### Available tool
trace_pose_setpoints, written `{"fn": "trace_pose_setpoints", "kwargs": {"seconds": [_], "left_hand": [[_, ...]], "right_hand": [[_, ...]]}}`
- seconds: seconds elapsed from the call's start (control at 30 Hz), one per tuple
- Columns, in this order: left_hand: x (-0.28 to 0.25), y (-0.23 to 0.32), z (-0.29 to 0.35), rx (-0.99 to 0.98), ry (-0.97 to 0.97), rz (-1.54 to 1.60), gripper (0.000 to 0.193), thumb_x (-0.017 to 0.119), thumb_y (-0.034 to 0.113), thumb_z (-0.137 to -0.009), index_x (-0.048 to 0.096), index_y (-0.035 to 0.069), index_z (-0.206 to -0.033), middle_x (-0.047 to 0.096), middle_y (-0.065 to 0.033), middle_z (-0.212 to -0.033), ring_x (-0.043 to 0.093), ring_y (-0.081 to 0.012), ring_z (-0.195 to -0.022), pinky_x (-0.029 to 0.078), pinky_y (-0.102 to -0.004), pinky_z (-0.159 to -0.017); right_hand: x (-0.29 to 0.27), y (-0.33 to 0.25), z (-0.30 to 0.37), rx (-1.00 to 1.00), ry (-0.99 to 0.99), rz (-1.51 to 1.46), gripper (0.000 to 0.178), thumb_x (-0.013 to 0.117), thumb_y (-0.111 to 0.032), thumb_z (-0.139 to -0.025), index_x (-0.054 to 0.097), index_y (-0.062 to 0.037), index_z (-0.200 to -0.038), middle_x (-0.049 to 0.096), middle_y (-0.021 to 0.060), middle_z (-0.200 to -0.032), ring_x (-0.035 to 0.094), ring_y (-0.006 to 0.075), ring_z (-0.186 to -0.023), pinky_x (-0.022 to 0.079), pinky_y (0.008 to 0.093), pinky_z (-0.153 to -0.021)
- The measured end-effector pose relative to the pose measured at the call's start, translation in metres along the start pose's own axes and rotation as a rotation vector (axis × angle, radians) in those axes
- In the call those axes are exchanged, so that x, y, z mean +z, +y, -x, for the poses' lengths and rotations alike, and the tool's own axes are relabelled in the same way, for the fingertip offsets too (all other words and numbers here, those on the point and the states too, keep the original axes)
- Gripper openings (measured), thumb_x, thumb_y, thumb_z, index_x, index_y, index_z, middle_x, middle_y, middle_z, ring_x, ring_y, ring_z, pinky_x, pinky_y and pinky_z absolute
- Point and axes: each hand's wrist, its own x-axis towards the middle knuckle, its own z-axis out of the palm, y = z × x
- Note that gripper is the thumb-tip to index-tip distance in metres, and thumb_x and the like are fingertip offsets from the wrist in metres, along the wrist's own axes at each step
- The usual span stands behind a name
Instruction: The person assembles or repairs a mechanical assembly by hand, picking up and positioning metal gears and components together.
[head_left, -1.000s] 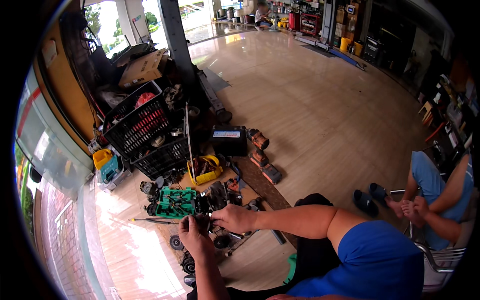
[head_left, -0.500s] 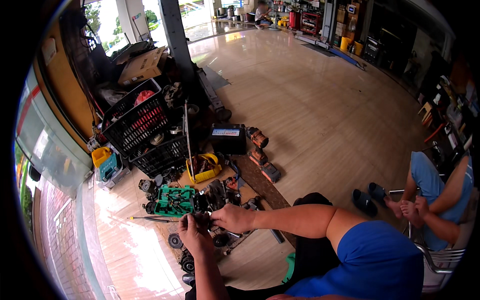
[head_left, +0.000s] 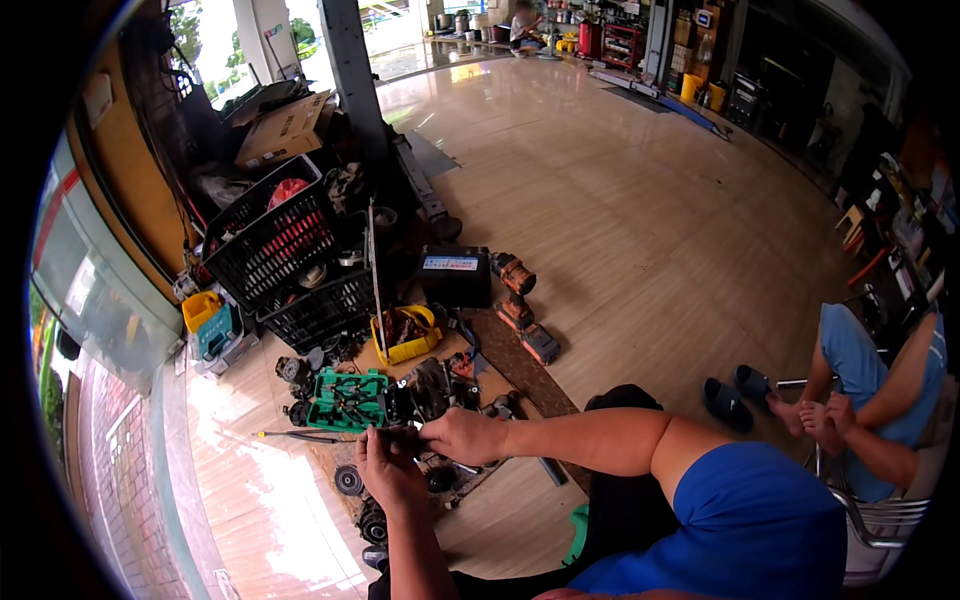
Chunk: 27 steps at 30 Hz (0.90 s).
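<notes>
Two hands meet low in my view, over a dark machine part on the wooden floor. My left hand is curled w/ fingers closed near the part's front edge; can't tell what it pinches, too small & dark. My right hand is closed too, knuckles up, touching the part just beside the left. Green tool case lies open just left of the part, yellow tray behind it, black crates further back. A seated person sits well apart at right.
</notes>
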Motion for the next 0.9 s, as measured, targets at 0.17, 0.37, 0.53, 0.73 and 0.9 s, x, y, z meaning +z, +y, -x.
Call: {"fn": "trace_pose_setpoints", "kwargs": {"seconds": [0.17,0.37,0.53,0.73,0.9], "left_hand": [[-0.002,0.003,0.000,0.008,-0.005,-0.045,0.011,0.055,0.016,-0.095,0.051,0.007,-0.090,0.061,-0.0070,-0.075,0.056,-0.0150,-0.064,0.051,-0.0312,-0.063],[-0.007,0.005,-0.002,-0.001,0.018,-0.035,0.011,0.054,0.015,-0.095,0.051,0.007,-0.090,0.062,-0.0082,-0.076,0.058,-0.0163,-0.066,0.053,-0.0321,-0.064],[-0.011,0.000,-0.004,0.035,-0.052,-0.106,0.011,0.055,0.015,-0.096,0.054,0.004,-0.095,0.064,-0.0092,-0.082,0.063,-0.0193,-0.072,0.053,-0.0320,-0.067],[-0.018,-0.005,-0.007,0.050,-0.153,-0.199,0.015,0.054,0.015,-0.097,0.053,0.001,-0.101,0.065,-0.0123,-0.086,0.065,-0.0226,-0.077,0.054,-0.0328,-0.069],[-0.013,-0.004,-0.005,0.006,-0.168,-0.214,0.015,0.054,0.014,-0.097,0.052,0.000,-0.103,0.065,-0.0140,-0.087,0.066,-0.0241,-0.078,0.055,-0.0335,-0.070]], "right_hand": [[0.000,-0.006,0.000,-0.011,-0.009,-0.022,0.014,0.058,-0.010,-0.084,0.063,-0.0016,-0.095,0.062,0.0236,-0.080,0.062,0.0413,-0.079,0.049,0.0450,-0.069],[0.001,-0.004,-0.001,0.003,-0.021,0.021,0.016,0.058,-0.010,-0.084,0.064,-0.0027,-0.097,0.063,0.0231,-0.081,0.062,0.0407,-0.080,0.050,0.0449,-0.069],[0.005,0.002,-0.002,0.003,0.025,0.007,0.017,0.058,-0.010,-0.084,0.064,-0.0028,-0.098,0.064,0.0229,-0.084,0.062,0.0408,-0.081,0.050,0.0445,-0.070],[-0.002,0.001,-0.003,-0.021,0.008,-0.003,0.013,0.058,-0.010,-0.084,0.062,-0.0014,-0.094,0.064,0.0231,-0.084,0.062,0.0416,-0.082,0.050,0.0452,-0.070],[-0.002,0.000,-0.001,-0.019,-0.019,0.042,0.013,0.058,-0.009,-0.084,0.061,-0.0013,-0.093,0.063,0.0236,-0.083,0.061,0.0421,-0.083,0.050,0.0461,-0.069]]}}
